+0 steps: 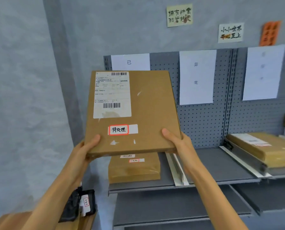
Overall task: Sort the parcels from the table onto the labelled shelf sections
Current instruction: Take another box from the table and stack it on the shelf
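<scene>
counter corner point(9, 219): nearest the camera, low and left of the held box, brown; a black pouch point(79, 205) with a small white tag lies at its edge, probably another parcel waiting to be sorted.
left hand point(87, 146): grips the lower left corner of the held box, thumb laid over the front face, fingers hidden behind.
right hand point(175, 141): grips the lower right corner the same way, thumb on the front, the rest out of sight behind the edge.
held box point(148, 113): flat brown cardboard parcel, lifted off everything and tilted with its face toward the camera, likely so the markings can be read before choosing a section.
shipping label point(112, 93): white, upper left of the held box's face, with barcodes.
red-framed sticker point(119, 129): low on the held box's face, reads 待处理, the word that should decide where it goes.
shelf point(221, 166): grey, behind and below the held box, split by white dividers.
paper signs point(196, 77): on the pegboard behind the held box; one partly hidden begins 已, one to the right reads 异常, the farthest right is too faint to read.
brown parcel point(133, 170): on the shelf directly beneath the held box, under the 已 sign.
stacked parcels point(268, 148): far right of the held box, in the last section.
</scene>
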Tool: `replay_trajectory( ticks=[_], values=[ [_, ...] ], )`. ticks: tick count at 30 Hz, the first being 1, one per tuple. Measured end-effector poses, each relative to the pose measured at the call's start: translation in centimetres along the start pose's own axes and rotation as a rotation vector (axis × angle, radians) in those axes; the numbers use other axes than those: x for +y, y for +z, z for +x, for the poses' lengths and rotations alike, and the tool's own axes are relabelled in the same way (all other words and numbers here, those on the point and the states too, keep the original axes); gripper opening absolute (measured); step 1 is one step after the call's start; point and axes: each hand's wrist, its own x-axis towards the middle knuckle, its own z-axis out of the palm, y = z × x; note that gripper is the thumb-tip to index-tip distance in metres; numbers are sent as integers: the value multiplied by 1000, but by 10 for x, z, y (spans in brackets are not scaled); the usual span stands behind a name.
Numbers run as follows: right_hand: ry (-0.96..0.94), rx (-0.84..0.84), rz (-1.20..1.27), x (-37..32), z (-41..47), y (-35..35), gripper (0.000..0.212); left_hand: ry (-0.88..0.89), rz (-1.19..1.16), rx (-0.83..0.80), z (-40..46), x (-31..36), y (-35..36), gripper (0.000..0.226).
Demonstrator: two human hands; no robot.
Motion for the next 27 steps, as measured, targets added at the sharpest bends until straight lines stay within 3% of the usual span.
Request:
replay_trajectory(
  ticks=[8,15,24,27],
  values=[
    [-73,218,-112,-16,29,-112,57,-56,-59,-197,68,-31,118,62],
    [-92,454,-164,-39,11,-204,68,-6,-77,-440,97,-47,226,71],
    [-170,684,-315,-60,-24,-250,59,-49,-165,-700,119,-63,311,53],
    [-153,759,-344,-65,-31,-254,68,-66,-178,-759,124,-65,327,56]
  ],
)
